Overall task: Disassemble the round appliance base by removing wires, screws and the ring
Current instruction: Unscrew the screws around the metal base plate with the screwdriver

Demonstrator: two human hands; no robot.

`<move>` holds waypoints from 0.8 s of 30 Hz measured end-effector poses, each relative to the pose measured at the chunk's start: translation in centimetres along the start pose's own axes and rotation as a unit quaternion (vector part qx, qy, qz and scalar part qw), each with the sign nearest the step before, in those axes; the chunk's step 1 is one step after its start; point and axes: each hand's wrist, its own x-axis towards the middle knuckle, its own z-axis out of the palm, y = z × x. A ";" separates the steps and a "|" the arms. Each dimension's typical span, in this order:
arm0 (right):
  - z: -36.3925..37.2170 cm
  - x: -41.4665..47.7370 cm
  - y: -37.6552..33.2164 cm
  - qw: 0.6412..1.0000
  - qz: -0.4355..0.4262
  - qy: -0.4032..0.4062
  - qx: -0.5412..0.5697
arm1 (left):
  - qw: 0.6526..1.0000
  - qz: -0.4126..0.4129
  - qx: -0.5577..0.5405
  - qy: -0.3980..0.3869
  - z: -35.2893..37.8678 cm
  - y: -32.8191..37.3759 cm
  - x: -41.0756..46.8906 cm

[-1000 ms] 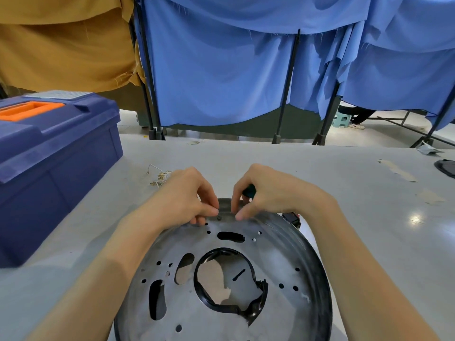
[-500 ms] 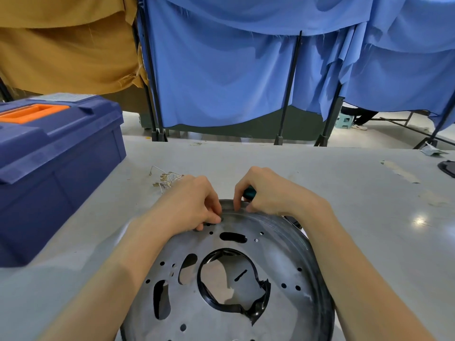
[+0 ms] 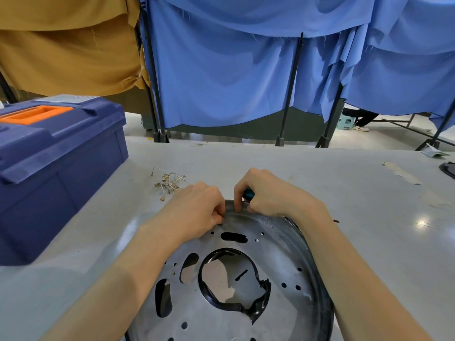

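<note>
Pinching left hand (image 3: 197, 207): the fingers are curled, with thumb and fingertips pressed together on the round base (image 3: 283, 267) just inside its far rim (whether something small sits between them is hidden).
Right hand (image 3: 268, 195): the fingers are wrapped round a teal-handled tool (image 3: 248, 193), of which only a bit of handle shows. The forefinger tip touches the base's far rim, just beside the left hand.
Round base: a dull grey metal disc pierced with holes and slots. It lies on the table (image 3: 369, 217) at the near edge, between the two forearms, and its near part runs out of view.
Black ring (image 3: 256, 308): it lines the base's large central opening and is torn and crumpled at the near right.
Wires (image 3: 167, 180): a small tangle with brass terminals lies on the table beyond the left hand, apart from the base.
Toolbox (image 3: 61, 173): blue with an orange handle and its lid down, at the table's left edge.
Table: grey, with tape patches (image 3: 398, 172) toward the right edge.
Backdrop: blue cloths (image 3: 221, 77) hang on black stands beyond the far edge, with a tan cloth (image 3: 69, 50) to the left.
</note>
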 end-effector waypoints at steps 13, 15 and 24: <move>0.0 0.0 -0.1 1.000 0.002 0.000 0.008 | 0.982 0.051 0.180 -0.004 0.6 1.2 0.1; 0.0 0.0 -0.1 1.000 0.002 -0.002 0.009 | 0.981 0.050 0.185 -0.012 0.6 1.3 0.0; 0.0 0.0 -0.2 1.000 0.001 -0.004 0.008 | 0.981 0.054 0.185 -0.014 0.6 1.4 -0.1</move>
